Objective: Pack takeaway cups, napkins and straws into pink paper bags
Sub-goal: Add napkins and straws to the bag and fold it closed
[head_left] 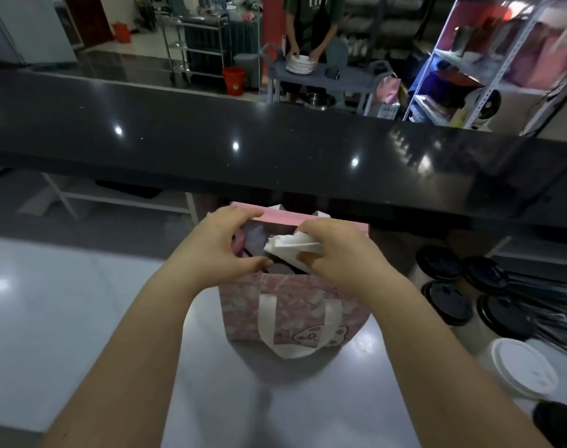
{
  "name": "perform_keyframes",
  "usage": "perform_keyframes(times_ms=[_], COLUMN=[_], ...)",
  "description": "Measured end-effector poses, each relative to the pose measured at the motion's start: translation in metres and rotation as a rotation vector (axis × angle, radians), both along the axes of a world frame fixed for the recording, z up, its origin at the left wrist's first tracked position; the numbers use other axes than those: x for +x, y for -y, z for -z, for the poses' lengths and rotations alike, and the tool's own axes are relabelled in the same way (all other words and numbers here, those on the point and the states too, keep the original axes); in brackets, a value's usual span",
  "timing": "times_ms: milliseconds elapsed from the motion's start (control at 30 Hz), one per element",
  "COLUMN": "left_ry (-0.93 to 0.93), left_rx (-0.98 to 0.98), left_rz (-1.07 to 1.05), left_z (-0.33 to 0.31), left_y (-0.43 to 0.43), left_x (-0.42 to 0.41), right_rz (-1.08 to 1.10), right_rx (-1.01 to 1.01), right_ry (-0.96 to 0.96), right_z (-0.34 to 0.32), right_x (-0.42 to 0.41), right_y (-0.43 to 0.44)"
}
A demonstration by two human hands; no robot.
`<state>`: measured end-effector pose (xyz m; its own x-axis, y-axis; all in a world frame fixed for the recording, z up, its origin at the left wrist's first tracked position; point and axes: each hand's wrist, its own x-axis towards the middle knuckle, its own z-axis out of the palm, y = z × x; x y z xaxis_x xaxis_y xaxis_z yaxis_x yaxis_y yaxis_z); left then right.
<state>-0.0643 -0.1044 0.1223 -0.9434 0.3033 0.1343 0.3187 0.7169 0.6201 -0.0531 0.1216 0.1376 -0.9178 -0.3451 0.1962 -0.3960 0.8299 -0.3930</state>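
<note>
Centre frame stands the pink patterned paper bag with white ribbon handles [295,305]; the left hand [220,244] grips its rim, likely to keep the mouth spread, while the right hand [335,253] pinches a folded white paper napkin [292,245] over that opening

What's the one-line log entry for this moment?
step: napkins at pink bag mouth | left hand: holds bag rim | right hand: pinches napkins | lidded cups: standing right of bag
</note>
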Motion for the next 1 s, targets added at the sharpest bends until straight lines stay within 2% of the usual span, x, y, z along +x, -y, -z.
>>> perform_keyframes(times_ms=[100,200,367,500,600,700,767,833,867,1000], left_ry=[0.089,0.102,0.023,-0.121,-0.173,-0.121,-0.047,-0.023,-0.021,0.068], left_rx=[0.032,0.031,0.041,0.186,0.358,0.494,0.599,0.711,0.748,0.847], left_rz=[0.082,0.148,0.171,0.138,0.093,-0.016,-0.097,-0.140,-0.147,-0.083], left_z=[0.003,0.008,0.016,0.028,0.046,0.072,0.089,0.098,0.099,0.093], left_y=[0.004,0.004,0.009,0.015,0.023,0.030,0.028,0.024,0.021,0.012], left_x=[0.000,0.000,0.001,0.005,0.011,0.023,0.030,0.035,0.036,0.036], right_rz=[0.007,-0.007,0.048,0.080,0.209,0.322,0.332,0.312,0.326,0.443], right_rx=[0.041,0.025,-0.039,-0.251,-0.557,-0.856,-0.982,-1.026,-1.042,-1.189], right_ry=[0.108,0.201,0.085,-0.142,-0.252,-0.188,-0.012,0.157,0.183,0.079], right_z=[0.003,0.002,0.003,0.007,0.021,0.044,0.061,0.078,0.086,0.104], right_x=[-0.004,-0.006,0.000,0.013,0.033,0.052,0.062,0.067,0.068,0.067], right_y=[0.006,0.009,0.010,-0.010,-0.038,-0.066,-0.075,-0.068,-0.062,-0.038])
